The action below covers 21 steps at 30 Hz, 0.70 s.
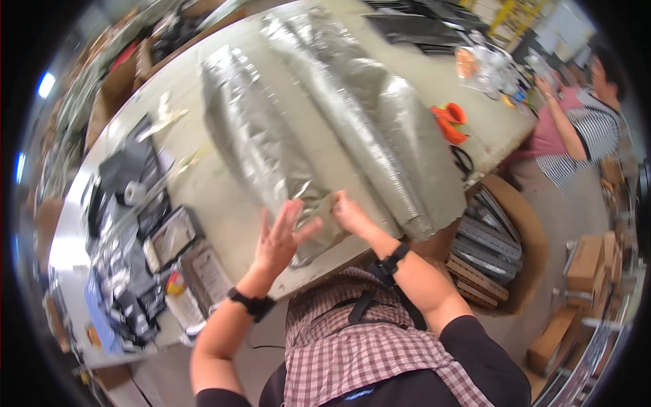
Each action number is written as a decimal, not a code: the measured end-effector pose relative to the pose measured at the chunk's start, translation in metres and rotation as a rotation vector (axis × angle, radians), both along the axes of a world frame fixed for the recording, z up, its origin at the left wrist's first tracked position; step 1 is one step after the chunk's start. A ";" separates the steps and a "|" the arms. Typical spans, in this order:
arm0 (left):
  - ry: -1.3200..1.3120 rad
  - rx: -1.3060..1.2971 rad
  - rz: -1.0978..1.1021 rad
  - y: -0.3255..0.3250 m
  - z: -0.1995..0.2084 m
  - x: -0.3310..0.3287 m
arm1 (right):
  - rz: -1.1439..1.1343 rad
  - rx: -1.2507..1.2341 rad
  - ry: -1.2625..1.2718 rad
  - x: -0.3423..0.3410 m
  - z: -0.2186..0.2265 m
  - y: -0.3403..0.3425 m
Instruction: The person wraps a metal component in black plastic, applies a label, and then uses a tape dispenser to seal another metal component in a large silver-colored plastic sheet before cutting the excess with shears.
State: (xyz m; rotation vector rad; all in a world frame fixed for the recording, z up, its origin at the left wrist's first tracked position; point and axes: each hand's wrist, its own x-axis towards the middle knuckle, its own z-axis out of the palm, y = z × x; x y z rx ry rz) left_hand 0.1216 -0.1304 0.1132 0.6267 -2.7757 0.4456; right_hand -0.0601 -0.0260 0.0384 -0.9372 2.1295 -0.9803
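Note:
A long, shiny silver-grey plastic sheet or bag [251,125] lies lengthwise on the table, its near end by the front edge between my hands. My right hand [352,214] is closed in a pinch on a corner of that near end. Over the left side of the same end, my left hand [279,234] is open with its fingers spread, slightly blurred; I cannot tell whether it touches the plastic. To the right lies a wider, folded silver plastic piece [359,108], its near end reaching the table's front edge.
Black scissors [462,161] and an orange object [449,122] lie on the table [319,152] at right. Dark plastic and small trays [203,271] crowd the left. A cardboard box [532,254] of strips stands right, below the edge. Another person [563,129] works at far right.

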 end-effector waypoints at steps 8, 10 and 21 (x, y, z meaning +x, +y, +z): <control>-0.490 -0.151 -1.093 -0.015 0.021 -0.084 | 0.148 0.150 -0.198 -0.015 0.004 0.028; -0.311 -0.047 -1.079 0.013 0.005 -0.077 | 0.166 0.246 -0.092 -0.022 0.021 0.065; -0.128 0.231 -1.053 0.166 0.003 -0.139 | -0.263 0.016 1.276 -0.335 0.061 0.141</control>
